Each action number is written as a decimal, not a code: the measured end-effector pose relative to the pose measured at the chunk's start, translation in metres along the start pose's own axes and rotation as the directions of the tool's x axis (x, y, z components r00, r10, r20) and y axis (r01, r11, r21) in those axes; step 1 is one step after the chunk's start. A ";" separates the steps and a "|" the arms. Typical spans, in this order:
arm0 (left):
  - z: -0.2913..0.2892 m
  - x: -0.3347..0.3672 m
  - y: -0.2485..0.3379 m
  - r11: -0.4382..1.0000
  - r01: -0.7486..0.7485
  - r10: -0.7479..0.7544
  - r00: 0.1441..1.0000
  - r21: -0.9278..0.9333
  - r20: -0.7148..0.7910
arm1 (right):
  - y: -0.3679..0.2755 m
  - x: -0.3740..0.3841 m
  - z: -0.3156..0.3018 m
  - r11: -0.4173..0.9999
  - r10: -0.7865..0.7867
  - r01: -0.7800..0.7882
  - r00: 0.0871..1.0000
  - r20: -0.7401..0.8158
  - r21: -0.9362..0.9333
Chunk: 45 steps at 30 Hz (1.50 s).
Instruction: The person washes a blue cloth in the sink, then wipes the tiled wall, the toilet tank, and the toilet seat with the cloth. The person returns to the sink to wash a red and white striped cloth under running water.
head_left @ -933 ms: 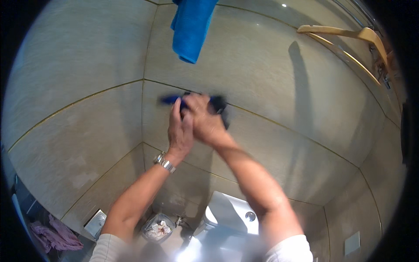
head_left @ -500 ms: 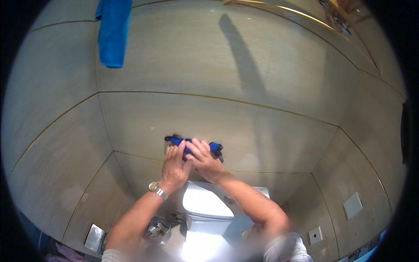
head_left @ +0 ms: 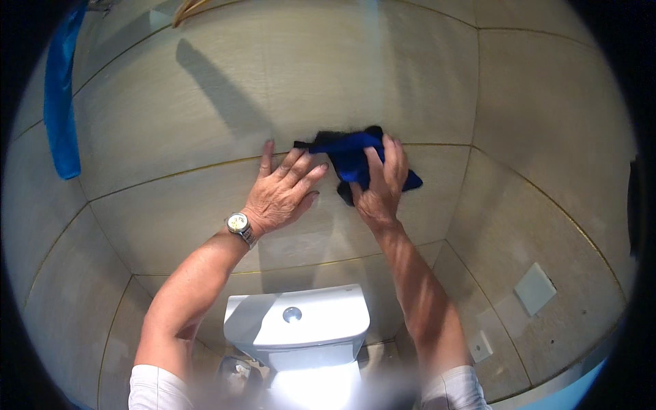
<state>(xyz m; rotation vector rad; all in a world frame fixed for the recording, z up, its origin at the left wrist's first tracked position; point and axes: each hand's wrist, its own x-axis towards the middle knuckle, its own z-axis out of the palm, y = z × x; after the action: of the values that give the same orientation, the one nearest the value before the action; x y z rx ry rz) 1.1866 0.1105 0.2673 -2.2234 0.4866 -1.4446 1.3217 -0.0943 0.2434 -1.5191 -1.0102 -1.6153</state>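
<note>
A dark blue cloth with black edges [head_left: 350, 162] lies bunched against the beige tiled wall, across a gold joint line. My right hand [head_left: 384, 183] presses it to the wall, fingers bent over its right part and thumb at its lower side. To the left, my left hand [head_left: 280, 195] rests on the tiles with its fingers spread. Its fingertips reach up to the cloth's black left end; whether they touch it I cannot tell. A metal wristwatch [head_left: 238, 223] is on my left wrist.
Below my hands stands a white toilet with its cistern [head_left: 297, 321], a round button [head_left: 292, 314] on top. A bright blue towel [head_left: 61, 102] hangs at the left. White wall plates [head_left: 535, 290] are on the right wall. A small bin [head_left: 238, 374] sits beside the toilet.
Both hands were close together on the cloth, lower on the wall. Now the cloth is higher and farther right under my right hand, while my left hand has come apart. The view has shifted right.
</note>
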 end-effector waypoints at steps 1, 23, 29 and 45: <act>0.011 0.002 0.007 1.000 -0.022 0.022 1.000 0.018 0.003 | 0.016 -0.021 -0.003 1.000 0.024 -0.024 1.000 -0.020 -0.010; 0.034 0.039 0.035 0.993 -0.113 0.111 0.992 0.030 0.067 | 0.099 -0.037 -0.016 0.959 0.201 -0.241 0.948 -0.246 -0.146; 0.036 0.033 0.026 0.986 -0.145 0.143 0.989 -0.085 -0.034 | 0.015 -0.118 -0.004 0.989 -0.004 -0.012 0.995 0.104 0.149; 0.037 0.028 0.022 0.986 -0.127 0.122 0.991 -0.112 -0.046 | 0.028 -0.094 0.001 0.991 0.130 -0.130 0.991 0.008 0.024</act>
<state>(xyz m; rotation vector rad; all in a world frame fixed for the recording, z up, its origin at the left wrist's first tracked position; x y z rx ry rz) 1.2307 0.0838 0.2632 -2.2121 0.7255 -1.4301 1.3543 -0.1087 0.1518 -1.5416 -0.9114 -1.5034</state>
